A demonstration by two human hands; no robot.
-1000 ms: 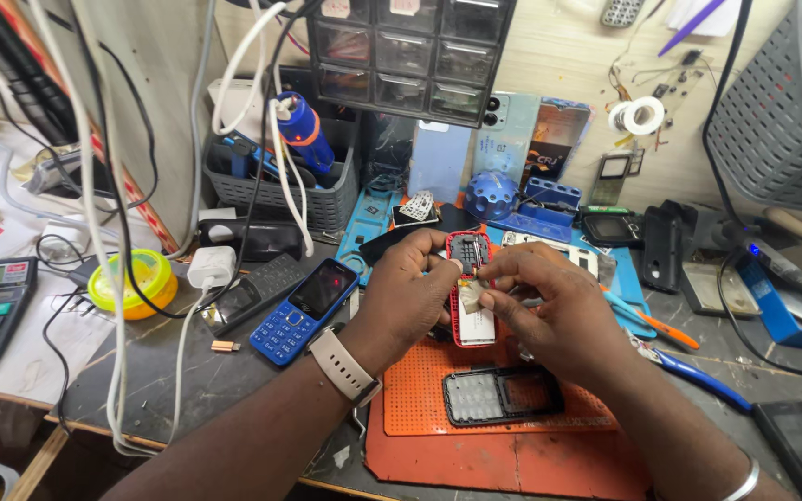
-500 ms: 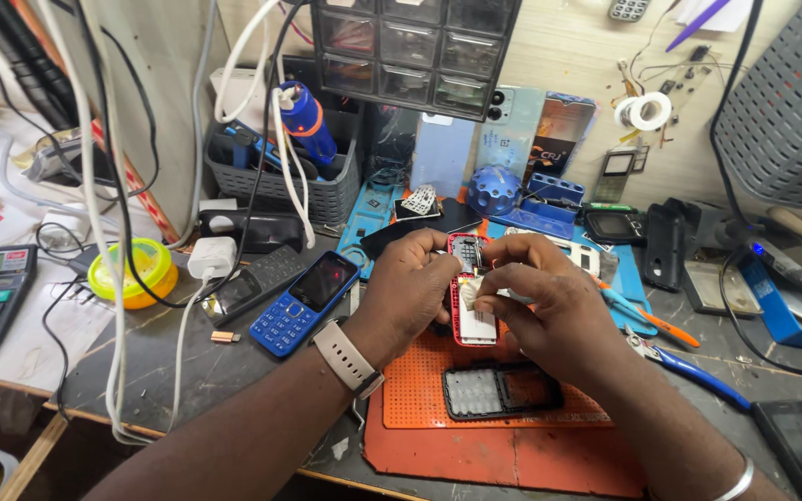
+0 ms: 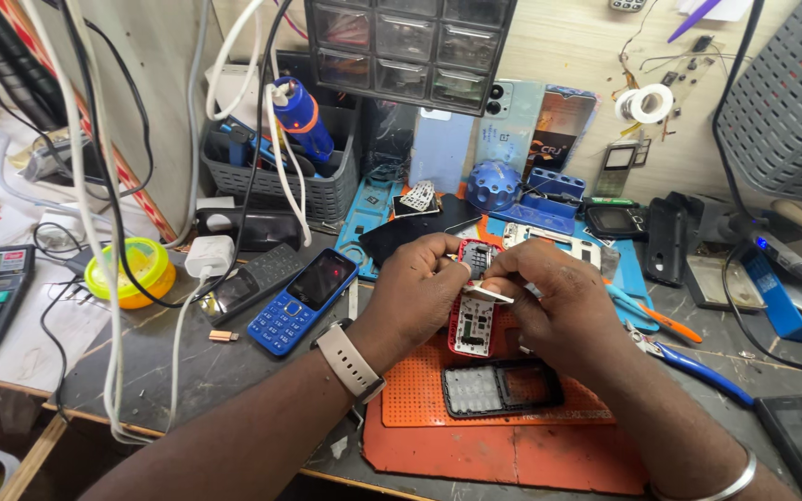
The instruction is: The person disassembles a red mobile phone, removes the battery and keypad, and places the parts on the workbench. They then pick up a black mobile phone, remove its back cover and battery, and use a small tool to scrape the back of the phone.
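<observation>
Two hands meet over the orange mat (image 3: 475,436), which lies at the near edge of the worktop (image 3: 187,362). The left hand (image 3: 420,292) grips the upper left side of a red phone body (image 3: 472,311), opened so its white inner board shows, and holds it tilted above the far edge of the mat. The right hand (image 3: 554,306) comes in from the mat's right side; its thumb and forefinger pinch a thin pale strip (image 3: 489,294) that lies across the middle of the phone body, touching it. Both grips are closed: the left on the phone body, the right on the strip.

On the mat itself, just nearer than the hands, lies a black front cover (image 3: 503,387) with a pale keypad in it. Left of the mat rests a blue keypad phone (image 3: 301,301), face up, and beyond it a white charger plug (image 3: 208,255). Right of the mat lie blue-handled pliers (image 3: 693,366). Behind the mat stands a grey basket (image 3: 313,186) with tools, and above it a small drawer cabinet (image 3: 410,46).
</observation>
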